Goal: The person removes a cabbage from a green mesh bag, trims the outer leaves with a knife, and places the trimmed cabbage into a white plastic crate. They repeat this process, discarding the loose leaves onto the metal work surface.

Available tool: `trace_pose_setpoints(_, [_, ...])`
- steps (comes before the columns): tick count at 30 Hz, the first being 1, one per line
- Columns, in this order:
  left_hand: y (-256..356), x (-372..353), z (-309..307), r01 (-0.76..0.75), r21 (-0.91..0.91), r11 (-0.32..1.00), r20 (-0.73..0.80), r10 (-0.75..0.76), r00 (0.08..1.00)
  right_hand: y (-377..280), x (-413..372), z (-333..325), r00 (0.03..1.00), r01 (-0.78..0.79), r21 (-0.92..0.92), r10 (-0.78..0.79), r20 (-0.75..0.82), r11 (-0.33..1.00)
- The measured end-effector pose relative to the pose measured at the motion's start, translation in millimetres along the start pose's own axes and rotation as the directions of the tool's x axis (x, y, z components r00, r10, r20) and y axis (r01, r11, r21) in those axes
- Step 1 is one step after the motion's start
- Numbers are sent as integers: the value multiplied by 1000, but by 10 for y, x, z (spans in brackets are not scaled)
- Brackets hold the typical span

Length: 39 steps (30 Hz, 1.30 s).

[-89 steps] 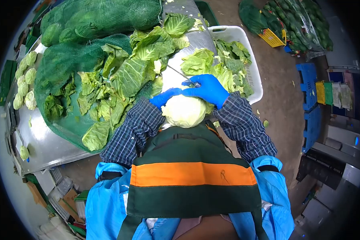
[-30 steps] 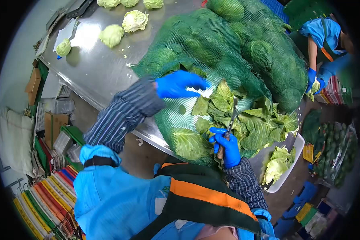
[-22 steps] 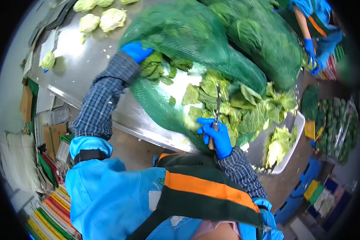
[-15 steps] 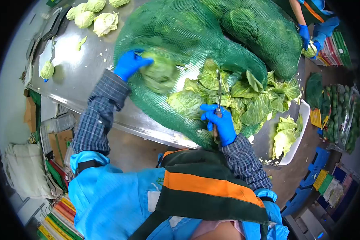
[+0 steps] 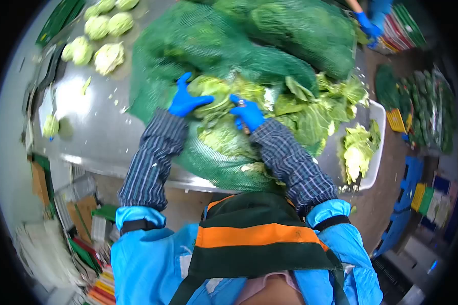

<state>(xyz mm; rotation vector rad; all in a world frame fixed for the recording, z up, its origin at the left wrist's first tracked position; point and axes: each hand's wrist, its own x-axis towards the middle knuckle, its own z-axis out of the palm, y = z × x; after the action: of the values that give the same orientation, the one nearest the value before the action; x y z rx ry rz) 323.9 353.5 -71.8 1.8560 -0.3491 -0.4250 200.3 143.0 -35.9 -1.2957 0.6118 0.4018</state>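
A leafy green cabbage [image 5: 208, 94] lies on the green mesh net [image 5: 208, 165] in front of me. My left hand [image 5: 185, 99], in a blue glove, is against its left side with thumb and fingers spread. At its right side, my right hand [image 5: 248, 116], also gloved in blue, has its fingers wrapped round a knife [image 5: 242, 104]; the blade is barely visible. Loose outer leaves [image 5: 310, 119] are heaped to the right of that hand.
Trimmed pale cabbages [image 5: 108, 57] sit at the back left of the metal table [image 5: 102, 137]. Full mesh sacks [image 5: 300, 35] lie at the back. A white tray [image 5: 379, 147] with leaves stands right. Another person's gloved hands [image 5: 367, 25] show at top right.
My left hand has moved right and nearer to my right hand, with the cabbage between them. My right hand has moved left and up with the knife. The camera view has shifted.
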Motion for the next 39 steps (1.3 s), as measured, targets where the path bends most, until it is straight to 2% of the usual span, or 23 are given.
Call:
trace_pose_setpoints(3, [181,-116,7,135,-295,946,173,-86,981,11,-90,17,998,62,-31,-61,32,998])
trace_pose_setpoints(5, [2,-273,72,326,-517,791,281,-203,938,-140,-315,-65,986,138,-81,-130,100,987])
trace_pose_setpoints(7, [-151,-501,242,507,-736,449,378,-349,858,-127,-494,-194,848,525,-171,-497,183,834])
trace_pose_setpoints(9, [102,-698,516,537,-833,133,526,-110,843,-371,-979,-289,841,527,-55,-510,180,848])
trace_pose_setpoints(11, [433,-786,856,449,-874,184,473,115,874,-522,-1536,-512,855,502,102,-511,90,859])
trace_pose_setpoints(12, [634,-820,1026,473,-852,225,475,-46,879,-367,-1612,-706,740,673,52,-673,-10,738])
trace_pose_setpoints(13, [924,-861,1226,491,-830,264,450,-201,870,-251,-1775,-944,811,583,77,-574,-114,809])
trace_pose_setpoints(14, [722,-805,1349,505,-840,199,539,426,727,-118,-1925,-1188,861,492,114,-463,-210,863])
trace_pose_setpoints(15, [608,-756,1528,568,-812,132,580,293,760,202,-1915,-1493,871,440,134,-386,-303,888])
trace_pose_setpoints(16, [712,-828,1754,602,-749,275,562,-216,798,529,-1946,-1798,898,365,220,-280,-340,904])
trace_pose_setpoints(17, [776,-912,1937,620,-714,324,600,-171,781,1009,-1859,-2111,860,430,251,-308,-408,868])
trace_pose_setpoints(19, [868,-1036,2342,636,-656,406,656,-110,747,1594,-1935,-2759,892,236,271,-97,-442,933])
trace_pose_setpoints(23, [1094,-1147,3348,607,-578,546,688,-73,722,1909,-1983,-4231,756,438,-14,-377,-534,899])
trace_pose_setpoints(25, [1179,-1074,3849,582,-612,536,644,-90,760,1361,-2347,-4528,864,234,223,-97,-494,946])
trace_pose_setpoints(26, [1335,-1007,4112,406,-596,693,610,62,790,1137,-2533,-4542,875,316,236,-186,-447,919])
trace_pose_setpoints(28, [1905,-950,4589,23,-610,792,481,348,805,959,-2705,-4524,903,387,289,-295,-313,876])
trace_pose_setpoints(30, [1808,-818,4780,-186,-442,878,477,406,780,1113,-2597,-4335,911,408,432,-330,-247,804])
trace_pose_setpoints(32, [1819,-818,4791,-98,-235,967,598,223,770,1365,-2374,-4266,862,505,484,-400,-310,714])
trace_pose_setpoints(33, [1483,-700,4813,-287,-133,949,584,309,751,1719,-2139,-4386,863,488,429,-348,-366,760])
trace_pose_setpoints(34, [1632,-715,4786,-300,-130,945,595,316,739,1389,-2483,-4266,873,440,397,-282,-398,805])
trace_pose_setpoints(37, [2188,-805,4858,-345,310,886,584,109,805,1406,-2511,-4187,870,425,240,-321,-374,873])
trace_pose_setpoints(38, [2097,-794,4972,-390,180,903,575,225,787,1445,-2447,-4230,869,429,239,-327,-371,871])
trace_pose_setpoints(39, [2000,-788,5004,-568,339,750,595,297,747,1511,-2349,-4274,810,476,42,-420,-409,878])
